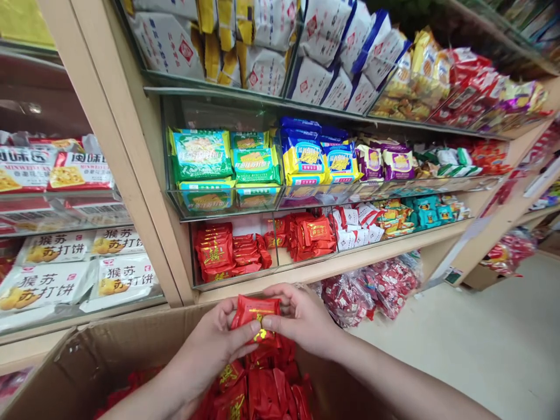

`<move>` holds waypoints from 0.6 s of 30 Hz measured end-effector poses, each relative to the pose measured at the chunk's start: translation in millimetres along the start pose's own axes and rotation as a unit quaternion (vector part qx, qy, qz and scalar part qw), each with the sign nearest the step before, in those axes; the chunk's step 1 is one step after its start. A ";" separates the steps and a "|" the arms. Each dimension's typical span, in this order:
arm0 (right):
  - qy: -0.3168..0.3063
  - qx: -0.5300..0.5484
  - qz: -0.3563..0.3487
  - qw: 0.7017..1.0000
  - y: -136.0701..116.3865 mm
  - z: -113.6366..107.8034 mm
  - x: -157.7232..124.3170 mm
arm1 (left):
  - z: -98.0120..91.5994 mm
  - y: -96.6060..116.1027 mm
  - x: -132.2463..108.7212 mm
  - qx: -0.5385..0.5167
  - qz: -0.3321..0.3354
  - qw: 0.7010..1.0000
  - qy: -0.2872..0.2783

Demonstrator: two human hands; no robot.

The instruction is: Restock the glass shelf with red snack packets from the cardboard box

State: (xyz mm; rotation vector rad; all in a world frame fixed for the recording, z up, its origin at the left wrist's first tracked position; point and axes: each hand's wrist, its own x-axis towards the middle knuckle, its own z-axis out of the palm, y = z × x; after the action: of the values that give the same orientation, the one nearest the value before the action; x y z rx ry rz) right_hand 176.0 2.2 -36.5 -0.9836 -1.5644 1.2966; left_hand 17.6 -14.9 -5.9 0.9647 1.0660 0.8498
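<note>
Between them, my left hand and my right hand hold red snack packets with gold print. Both thumbs press on the front one, and the fingers curl round behind, so how many packets are in the grip is partly hidden. Below my hands, a cardboard box holds many more loose red packets of the same look. Just beyond, on the lowest shelf, a glass compartment contains similar red packets in stacks. More red packets fill the compartment to its right.
Above, a glass bin holds green biscuit packets beside blue and yellow ones. White packets stand to the right on the lowest shelf. Plastic bags of red packets lie on the floor. A wooden upright divides the shelves.
</note>
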 end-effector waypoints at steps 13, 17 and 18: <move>-0.168 -0.088 -0.052 0.980 -21.0 -1.4 18.0 | -12.6 -8.9 5.2 0.222 0.165 0.961 0.023; -0.126 -0.242 -0.094 0.958 -26.5 -7.8 23.4 | -17.9 -10.1 7.8 0.273 0.154 0.949 0.044; -0.085 -0.268 -0.116 0.953 -29.3 -9.2 27.6 | -19.1 -8.4 7.8 0.280 0.156 0.945 0.061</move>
State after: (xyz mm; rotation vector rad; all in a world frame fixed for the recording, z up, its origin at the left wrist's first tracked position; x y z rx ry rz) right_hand 174.3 26.4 -3.1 -0.9862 -2.1611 0.8209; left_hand 2.2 -6.6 -19.7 1.6067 1.3169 0.8871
